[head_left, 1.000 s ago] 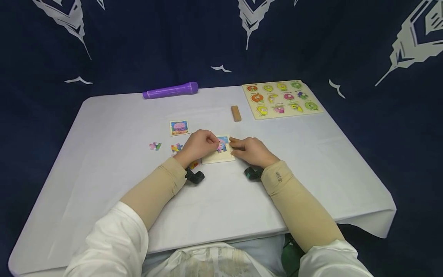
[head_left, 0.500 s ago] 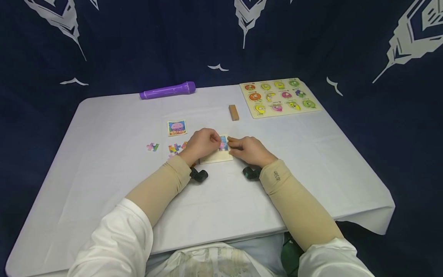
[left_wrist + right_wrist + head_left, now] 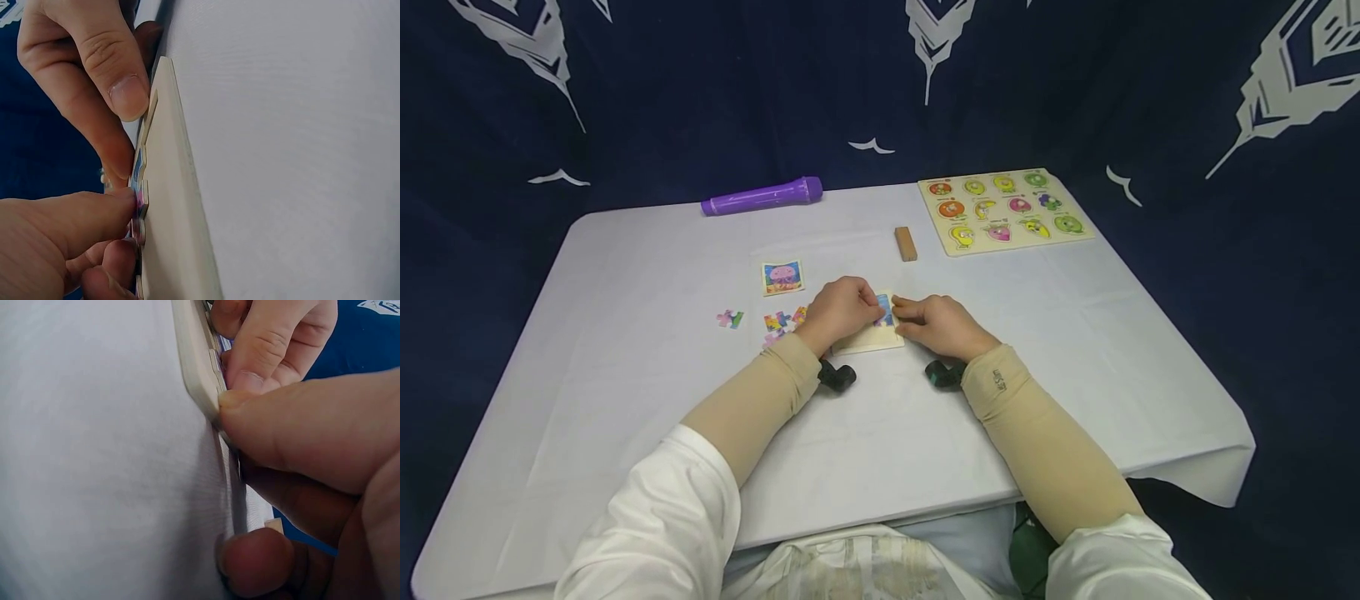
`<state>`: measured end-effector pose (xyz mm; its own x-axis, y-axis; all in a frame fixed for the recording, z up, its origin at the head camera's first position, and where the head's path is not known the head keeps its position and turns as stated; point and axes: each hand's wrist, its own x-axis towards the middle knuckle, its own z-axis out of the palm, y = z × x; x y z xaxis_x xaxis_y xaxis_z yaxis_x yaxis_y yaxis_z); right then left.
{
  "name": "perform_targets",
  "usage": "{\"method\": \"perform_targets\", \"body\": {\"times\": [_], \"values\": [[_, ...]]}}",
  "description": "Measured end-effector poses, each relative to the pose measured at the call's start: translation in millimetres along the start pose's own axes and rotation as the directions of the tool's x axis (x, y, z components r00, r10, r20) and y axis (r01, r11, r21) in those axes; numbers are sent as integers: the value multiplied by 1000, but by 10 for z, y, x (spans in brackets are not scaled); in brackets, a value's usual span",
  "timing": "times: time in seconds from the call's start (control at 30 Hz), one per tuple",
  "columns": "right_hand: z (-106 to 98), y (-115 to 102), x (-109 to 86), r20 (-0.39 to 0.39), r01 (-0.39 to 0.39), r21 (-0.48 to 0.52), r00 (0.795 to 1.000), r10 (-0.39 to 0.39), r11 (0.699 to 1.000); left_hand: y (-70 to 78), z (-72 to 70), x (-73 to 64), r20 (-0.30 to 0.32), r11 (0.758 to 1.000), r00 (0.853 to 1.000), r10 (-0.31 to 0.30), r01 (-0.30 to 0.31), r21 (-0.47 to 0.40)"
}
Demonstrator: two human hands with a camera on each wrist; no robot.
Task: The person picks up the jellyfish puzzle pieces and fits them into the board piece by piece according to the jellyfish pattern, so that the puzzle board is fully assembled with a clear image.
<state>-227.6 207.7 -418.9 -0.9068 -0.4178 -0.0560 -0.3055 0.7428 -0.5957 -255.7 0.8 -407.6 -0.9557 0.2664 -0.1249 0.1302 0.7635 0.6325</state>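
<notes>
Well inside the table's [image 3: 850,450] near edge, a tray [image 3: 872,340] holds puzzle pieces [image 3: 886,312] under the left hand's [image 3: 842,308] bunched fingers, their grip unclear, while the right hand [image 3: 946,323] grips its right edge.

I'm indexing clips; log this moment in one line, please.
left hand: touches puzzle piece in tray | right hand: holds tray's right edge | loose pieces: left of tray

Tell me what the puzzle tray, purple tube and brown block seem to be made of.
Tray: probably wood, matte; its pale surface and edge look bare in the left wrist view.
Purple tube: likely plastic, slightly shiny; vivid colour, smooth-looking body.
Brown block: seemingly wood, dull; tan and square-edged, but too small to show grain.
</notes>
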Motion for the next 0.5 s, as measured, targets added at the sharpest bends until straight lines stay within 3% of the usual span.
{"method": "perform_targets", "body": {"times": [0.37,0.5], "values": [[-2,4,-10,-3,5,-7,1000,-5,1000,30,12,20,-16,999,999,-36,36,26],[6,14,-7,-1,1,-15,1000,-1,1000,7,-32,10,-58,997,998,-11,6,-80]]}}
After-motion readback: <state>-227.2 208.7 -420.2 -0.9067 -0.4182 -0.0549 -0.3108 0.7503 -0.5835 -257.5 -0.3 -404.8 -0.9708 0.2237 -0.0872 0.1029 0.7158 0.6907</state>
